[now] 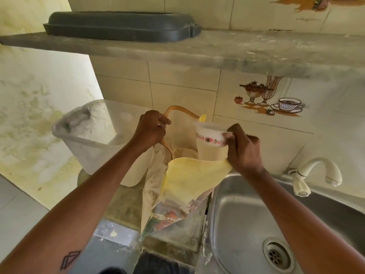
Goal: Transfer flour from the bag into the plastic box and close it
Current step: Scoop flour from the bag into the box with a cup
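text: none readable | bag [173, 210]: printed picture only, any lettering too blurred to read | cup [210, 135]: flower band, no words | wall tile [270, 95]: drawn fruit bowl and teacup, no lettering

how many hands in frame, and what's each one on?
2. The left hand grips the rim of the flour bag, holding it open beside the plastic box. The right hand holds a cup over the bag's mouth. None hidden.

Bare, sleeveless forearms — a geometric line tattoo [69, 260] on the left.
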### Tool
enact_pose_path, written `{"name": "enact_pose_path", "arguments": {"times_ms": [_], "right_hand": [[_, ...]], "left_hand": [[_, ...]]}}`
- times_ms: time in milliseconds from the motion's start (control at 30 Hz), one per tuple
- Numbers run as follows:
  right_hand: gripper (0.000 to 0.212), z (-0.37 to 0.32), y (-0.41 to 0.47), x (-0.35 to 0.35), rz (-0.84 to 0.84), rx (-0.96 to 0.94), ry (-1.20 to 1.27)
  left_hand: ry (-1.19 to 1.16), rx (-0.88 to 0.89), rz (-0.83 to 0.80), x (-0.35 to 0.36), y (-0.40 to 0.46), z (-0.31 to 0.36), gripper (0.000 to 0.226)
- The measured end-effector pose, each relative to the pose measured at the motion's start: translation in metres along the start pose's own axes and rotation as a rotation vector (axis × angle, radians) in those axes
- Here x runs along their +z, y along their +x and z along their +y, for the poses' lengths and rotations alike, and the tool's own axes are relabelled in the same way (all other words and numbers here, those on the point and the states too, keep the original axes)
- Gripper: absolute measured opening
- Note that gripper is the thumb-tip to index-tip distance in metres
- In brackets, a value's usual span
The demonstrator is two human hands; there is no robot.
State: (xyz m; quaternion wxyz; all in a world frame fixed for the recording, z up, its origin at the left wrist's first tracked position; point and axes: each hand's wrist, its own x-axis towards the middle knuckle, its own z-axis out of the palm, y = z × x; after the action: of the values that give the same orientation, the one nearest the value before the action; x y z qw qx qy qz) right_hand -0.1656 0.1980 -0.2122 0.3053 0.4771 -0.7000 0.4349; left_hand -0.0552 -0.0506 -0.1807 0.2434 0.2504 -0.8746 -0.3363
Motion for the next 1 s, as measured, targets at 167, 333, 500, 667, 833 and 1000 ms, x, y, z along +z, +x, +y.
{"name": "enact_pose_path", "arguments": {"times_ms": [167,333,500,667,833,1000], "right_hand": [[0.057,0.006,0.032,0.023,0.066,-0.031,-0.012],[0.055,0.016,0.044,0.018,0.049,-0.07,-0.075],[0.048,0.026,0.031,-0.002,-0.131,-0.135,-0.114],[0.039,0.02,0.025,-0.018,-0.253,-0.194,-0.13],[0.036,0.013,0.025,-0.019,-0.415,-0.258,-0.168],[0.048,0.004,0.036,-0.02,-0.642,-0.209,-0.277]], "left_hand": [[-0.043,-0.014,-0.012,-0.013,-0.003,-0.009,0.043],[0.106,0.029,-0.093,-0.02,-0.012,-0.022,0.041],[0.532,0.124,-0.241,-0.035,-0.023,-0.015,0.037],[0.744,0.644,-0.198,-0.042,-0.03,-0.024,0.028],[0.198,0.427,-0.785,-0.046,-0.05,-0.005,0.042],[0.481,0.369,-0.909,-0.041,-0.064,-0.02,0.013]]}}
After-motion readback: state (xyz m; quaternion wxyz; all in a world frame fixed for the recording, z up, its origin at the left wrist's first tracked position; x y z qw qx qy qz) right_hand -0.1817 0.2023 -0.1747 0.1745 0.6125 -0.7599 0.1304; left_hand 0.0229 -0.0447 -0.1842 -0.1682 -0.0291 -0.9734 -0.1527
